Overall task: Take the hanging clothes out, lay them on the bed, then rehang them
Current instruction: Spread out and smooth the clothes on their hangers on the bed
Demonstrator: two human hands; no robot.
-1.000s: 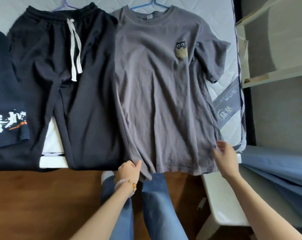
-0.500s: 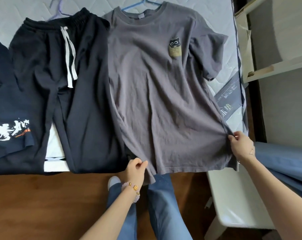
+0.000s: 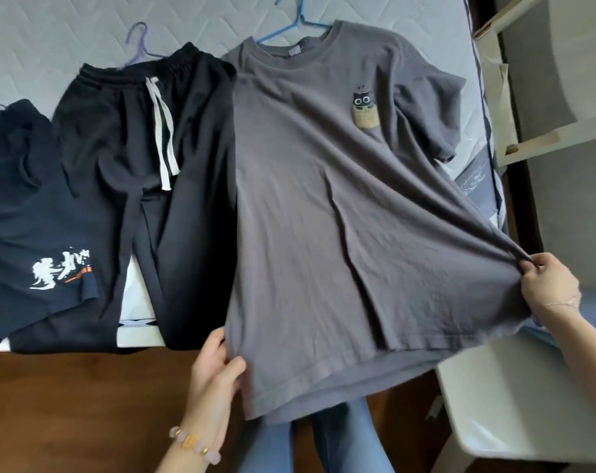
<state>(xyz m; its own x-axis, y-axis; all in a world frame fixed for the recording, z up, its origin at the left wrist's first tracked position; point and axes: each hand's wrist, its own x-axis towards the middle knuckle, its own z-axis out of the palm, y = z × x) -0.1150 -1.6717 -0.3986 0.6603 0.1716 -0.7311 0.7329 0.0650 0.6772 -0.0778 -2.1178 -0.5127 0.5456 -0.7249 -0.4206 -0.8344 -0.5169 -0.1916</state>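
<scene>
A grey T-shirt (image 3: 330, 206) with a small cat patch lies on the bed (image 3: 67, 35), a blue hanger (image 3: 300, 23) in its collar. My left hand (image 3: 218, 373) pinches its lower left hem. At the lower right side seam my right hand (image 3: 549, 285) grips the cloth and pulls it taut, so the bottom of the shirt is lifted off the bed edge. Black drawstring trousers (image 3: 146, 186) on a purple hanger (image 3: 141, 42) lie to the left. A dark navy garment (image 3: 26, 233) with a white print lies at the far left.
A white stool (image 3: 515, 397) stands at the lower right beside my jeans-clad legs (image 3: 344, 438). A pale shelf unit (image 3: 542, 80) rises along the bed's right side. Brown wooden floor (image 3: 67, 411) runs below the bed edge. Blue cloth (image 3: 593, 312) shows at the right.
Both hands took hold of the grey T-shirt's lower edge and pulled it outward and up; its hem now hangs stretched past the bed edge. My view moved closer.
</scene>
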